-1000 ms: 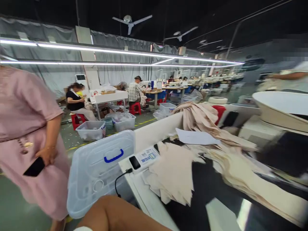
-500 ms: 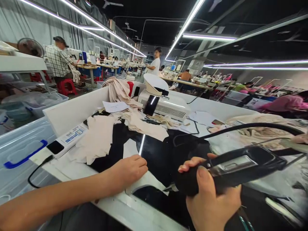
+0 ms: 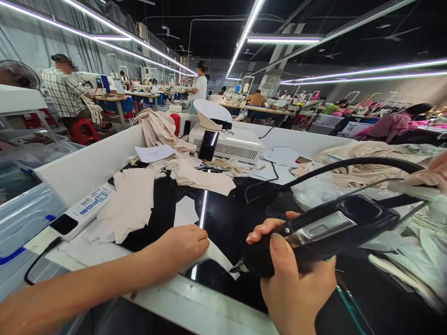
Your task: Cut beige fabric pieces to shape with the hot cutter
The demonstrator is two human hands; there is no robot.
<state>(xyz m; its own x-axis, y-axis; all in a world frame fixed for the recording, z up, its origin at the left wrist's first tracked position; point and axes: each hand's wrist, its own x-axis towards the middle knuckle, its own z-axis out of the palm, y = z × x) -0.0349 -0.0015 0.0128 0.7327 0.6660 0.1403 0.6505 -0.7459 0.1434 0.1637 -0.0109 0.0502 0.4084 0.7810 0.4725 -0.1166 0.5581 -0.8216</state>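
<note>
My left hand (image 3: 185, 249), its fingers curled together, presses on a pale cut piece of fabric (image 3: 186, 211) that lies on a glossy black surface (image 3: 223, 211). The fabric shows beyond the hand and again to its right, where it narrows to a corner. My right hand (image 3: 293, 274) is wrapped around a black handheld power tool (image 3: 314, 235) with a silver plate on its body. The tool's pointed metal tip (image 3: 239, 266) is at that corner; whether it touches the cloth I cannot tell. A thick black cable runs from the far end.
Stacked pale fabric pieces (image 3: 134, 200) lie left, beside a white device (image 3: 84, 209). Behind stand a phone (image 3: 208, 145) and a white vented machine (image 3: 240, 145). Plastic-wrapped fabric (image 3: 349, 186) and another hand (image 3: 433, 174) are at right. Low white walls (image 3: 94, 160) edge the table.
The whole view has shifted, so the scene sits further left and higher. My left hand and the fabric have moved slightly nearer on the black surface. The tool tip stays at the fabric's corner.
</note>
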